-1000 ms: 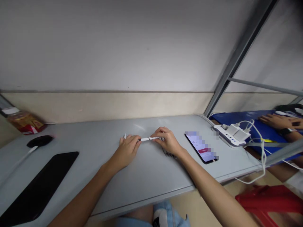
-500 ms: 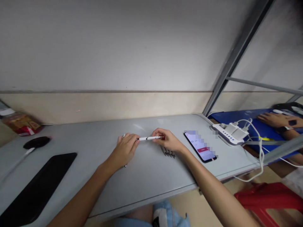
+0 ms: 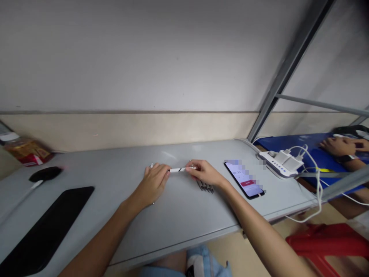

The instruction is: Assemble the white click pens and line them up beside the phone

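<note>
White pen (image 3: 178,170) was pinched at both ends, left hand (image 3: 155,181) on one side and right hand (image 3: 206,172) on the other, all of it left of the phone (image 3: 244,180). Fingers covered both ends, so I couldn't tell if it was whole or in parts. If it did come apart, a hard tug could've popped it suddenly and sent some small bit rolling across the bench (image 3: 178,227).

My bigger worry was the row of slim dark-tipped things (image 3: 205,187), just left of the phone and partly under the right hand. One careless drop of that wrist and they'd probably have scattered, since round barrels roll easily on a smooth top. A jerk sideways might've bumped the phone too. The power strip (image 3: 278,165), right of the phone, looked less at risk, though its loose cable (image 3: 319,188) could've snagged an elbow.
</note>
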The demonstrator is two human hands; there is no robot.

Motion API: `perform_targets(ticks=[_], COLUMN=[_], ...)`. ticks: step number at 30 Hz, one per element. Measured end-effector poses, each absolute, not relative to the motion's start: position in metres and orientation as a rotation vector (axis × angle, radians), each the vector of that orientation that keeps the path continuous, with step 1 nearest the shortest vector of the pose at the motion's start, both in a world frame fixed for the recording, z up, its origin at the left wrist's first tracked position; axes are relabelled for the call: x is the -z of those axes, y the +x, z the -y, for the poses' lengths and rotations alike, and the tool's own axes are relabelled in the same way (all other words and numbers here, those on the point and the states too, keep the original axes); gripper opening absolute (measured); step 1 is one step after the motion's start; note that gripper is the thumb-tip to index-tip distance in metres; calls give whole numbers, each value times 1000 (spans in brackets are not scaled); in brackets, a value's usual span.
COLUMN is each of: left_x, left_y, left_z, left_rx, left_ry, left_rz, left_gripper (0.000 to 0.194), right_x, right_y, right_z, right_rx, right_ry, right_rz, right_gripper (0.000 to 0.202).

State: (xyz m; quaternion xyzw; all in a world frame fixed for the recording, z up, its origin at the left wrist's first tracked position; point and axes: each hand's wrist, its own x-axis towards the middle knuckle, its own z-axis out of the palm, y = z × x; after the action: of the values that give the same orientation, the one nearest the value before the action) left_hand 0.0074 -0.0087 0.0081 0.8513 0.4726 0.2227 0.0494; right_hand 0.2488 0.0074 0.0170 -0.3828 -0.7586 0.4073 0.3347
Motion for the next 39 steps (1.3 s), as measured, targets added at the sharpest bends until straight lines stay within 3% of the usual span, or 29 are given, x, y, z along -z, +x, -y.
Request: perform_targets(ticks=[4, 7, 9, 13, 16, 21, 24, 30, 33, 35, 39], left_x=[-9, -10, -9, -8, -7, -6, -6, -7, -7, -8, -8], left_y=[9, 10, 10, 9, 8, 7, 8, 8, 8, 8, 8], left_z=[9, 10, 10, 9, 8, 8, 8, 9, 9, 9, 9], left_rx=[-662, -652, -653, -661, -670, -666, -675, -676, -678, -671, -663], left_ry=[2600, 2600, 2602, 2609, 2602, 2603, 2604, 2589, 2597, 2597, 2587], left_rz=[-1449, -1429, -1434, -1437, -1418, -1426, -1401, -1407, -1400, -1406, -1419], left_gripper=[30, 30, 29, 29, 28, 28, 28, 29, 29, 30, 30], right_x=[-17, -17, -18, -19, -18, -18, -18, -18, -17, -18, -22], right_y=[249, 249, 249, 249, 249, 248, 248, 248, 248, 248, 247], right_z=[-8, -7, -7, -7, -7, -7, -7, -7, -7, -6, -4], right_rx=[-1058, -1058, -1010, -1041, -1050, -971, -991, -948, -944, -905, -851], right_ry=[-1001, -1046, -999, -993, -1046, -1000, -1074, -1002, -1055, -1013, -977], right_rz=[1983, 1986, 1967, 1993, 2003, 2001, 1990, 2008, 2027, 2011, 2037], right_gripper=[30, 40, 29, 27, 39, 30, 41, 27, 40, 28, 25])
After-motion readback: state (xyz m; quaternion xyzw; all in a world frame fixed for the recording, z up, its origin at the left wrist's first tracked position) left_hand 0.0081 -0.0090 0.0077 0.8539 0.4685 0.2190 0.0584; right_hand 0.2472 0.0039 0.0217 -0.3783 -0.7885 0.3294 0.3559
